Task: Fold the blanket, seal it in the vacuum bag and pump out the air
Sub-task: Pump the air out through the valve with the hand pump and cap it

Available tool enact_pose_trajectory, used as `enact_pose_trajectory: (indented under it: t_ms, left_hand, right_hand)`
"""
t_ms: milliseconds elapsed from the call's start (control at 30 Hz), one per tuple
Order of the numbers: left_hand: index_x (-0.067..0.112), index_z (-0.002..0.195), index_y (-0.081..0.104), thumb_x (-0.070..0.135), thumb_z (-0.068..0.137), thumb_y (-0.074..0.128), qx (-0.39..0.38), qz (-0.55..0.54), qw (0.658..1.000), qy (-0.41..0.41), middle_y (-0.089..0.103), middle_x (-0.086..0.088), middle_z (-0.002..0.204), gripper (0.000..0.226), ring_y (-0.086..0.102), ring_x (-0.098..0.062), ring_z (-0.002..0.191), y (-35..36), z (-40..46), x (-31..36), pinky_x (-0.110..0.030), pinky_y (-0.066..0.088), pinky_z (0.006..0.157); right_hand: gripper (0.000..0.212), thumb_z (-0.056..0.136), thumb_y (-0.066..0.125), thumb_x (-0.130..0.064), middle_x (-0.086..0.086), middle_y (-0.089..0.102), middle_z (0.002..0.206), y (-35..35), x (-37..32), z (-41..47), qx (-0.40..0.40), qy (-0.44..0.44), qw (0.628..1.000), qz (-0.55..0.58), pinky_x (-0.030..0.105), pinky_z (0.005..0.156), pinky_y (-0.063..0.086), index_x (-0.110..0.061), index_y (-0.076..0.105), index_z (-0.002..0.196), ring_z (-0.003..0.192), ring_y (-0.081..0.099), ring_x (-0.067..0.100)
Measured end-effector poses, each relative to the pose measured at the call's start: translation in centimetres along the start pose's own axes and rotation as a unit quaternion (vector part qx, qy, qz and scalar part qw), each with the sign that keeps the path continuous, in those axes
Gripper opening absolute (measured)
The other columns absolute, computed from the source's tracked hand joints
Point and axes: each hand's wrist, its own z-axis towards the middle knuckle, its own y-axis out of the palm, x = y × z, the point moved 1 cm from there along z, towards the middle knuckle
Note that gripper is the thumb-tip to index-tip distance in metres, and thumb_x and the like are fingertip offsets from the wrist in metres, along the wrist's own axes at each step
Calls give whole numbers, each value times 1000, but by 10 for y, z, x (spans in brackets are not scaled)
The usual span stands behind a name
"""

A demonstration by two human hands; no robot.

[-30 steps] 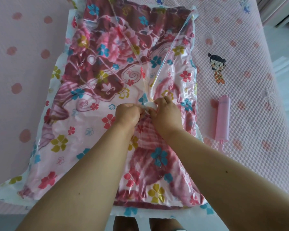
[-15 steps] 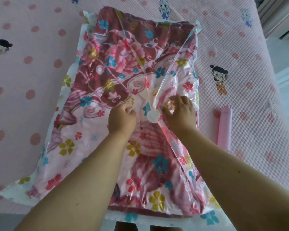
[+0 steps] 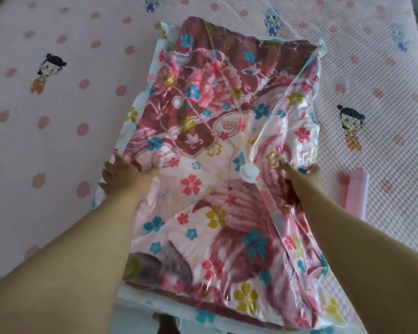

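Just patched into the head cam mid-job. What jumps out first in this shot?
The flower-printed vacuum bag fills the middle of the pink bed cover, with the dark red and pink blanket inside it. A white round valve sits on top near the centre. The left hand presses on the bag's left edge and the right hand on its right edge, while a pink pump lies off to the right.

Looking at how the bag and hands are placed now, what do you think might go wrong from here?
1. The vacuum bag looks puffy and creased around the valve; trapped air may resist pumping.
2. The left hand and right hand press its sides, which might strain the seal.
3. The pink pump lies apart, partly out of view.
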Motion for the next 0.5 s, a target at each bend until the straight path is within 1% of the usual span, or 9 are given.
enact_pose_trajectory:
  t_ms: [67, 100, 133, 167, 200, 267, 333, 400, 500]
  left_hand:
    - [12, 152, 10, 88, 60, 52, -19, 0, 1000, -7, 28, -21, 152, 126, 28, -42, 138, -3, 11, -7, -57, 20, 114]
    - [13, 151, 11, 91, 56, 52, -28, -5, 1000, -10, 34, -21, 149, 130, 33, -42, 135, -4, 16, -9, -57, 25, 112]
    - [14, 151, 12, 94, 52, 51, -36, -8, 999, -14, 37, -20, 147, 133, 37, -42, 132, -5, 21, -13, -56, 30, 110]
    - [14, 150, 13, 96, 48, 48, -43, -5, 999, -19, 38, -20, 146, 136, 38, -42, 131, -6, 26, -16, -54, 34, 107]
    - [15, 150, 15, 98, 46, 46, -49, 0, 999, -24, 38, -20, 145, 138, 38, -42, 130, -8, 32, -20, -53, 35, 106]
    - [14, 146, 22, 101, 42, 44, -64, 9, 997, -35, 40, -19, 142, 138, 38, -42, 128, -15, 44, -30, -52, 36, 104]
    - [10, 137, 35, 102, 38, 43, -68, 9, 997, -36, 46, -18, 136, 135, 43, -41, 122, -25, 55, -42, -51, 40, 102]
    - [9, 127, 43, 102, 36, 43, -57, 1, 998, -33, 51, -18, 128, 130, 48, -40, 116, -34, 65, -54, -48, 43, 97]
    - [7, 125, 44, 101, 41, 43, -47, 18, 998, -25, 53, -17, 124, 126, 52, -38, 112, -47, 83, -76, -46, 43, 94]
  right_hand:
    - [91, 42, 74, -79, 5, 61, 98, 5, -1, -5, 1, 4, 1000, 27, 47, 71, 58, -25, 40, 106, 81, 66, 25]
    - [89, 41, 73, -80, 3, 62, 94, 9, -3, -9, 6, -1, 999, 32, 40, 63, 57, -26, 41, 103, 76, 66, 21]
    - [86, 42, 73, -81, 1, 62, 92, 12, -4, -13, 12, -9, 999, 36, 32, 55, 54, -27, 42, 102, 73, 65, 17]
    - [84, 43, 73, -80, -1, 62, 91, 17, -5, -16, 17, -15, 999, 38, 27, 51, 49, -28, 44, 102, 72, 64, 15]
    - [83, 45, 72, -79, -2, 62, 91, 21, -7, -20, 20, -19, 999, 38, 25, 52, 46, -27, 44, 103, 74, 64, 15]
    - [80, 46, 72, -79, -2, 62, 92, 32, -9, -31, 23, -24, 999, 37, 25, 52, 45, -27, 45, 102, 75, 64, 15]
    - [71, 46, 71, -79, -3, 64, 88, 47, -13, -45, 32, -26, 998, 41, 23, 51, 46, -31, 46, 92, 71, 65, 14]
    - [68, 45, 68, -81, -4, 64, 84, 63, -17, -61, 44, -26, 998, 35, 23, 51, 45, -33, 45, 86, 68, 64, 13]
    - [67, 48, 65, -83, -5, 64, 82, 92, -23, -84, 50, -30, 998, 21, 23, 50, 42, -32, 46, 87, 67, 63, 12]
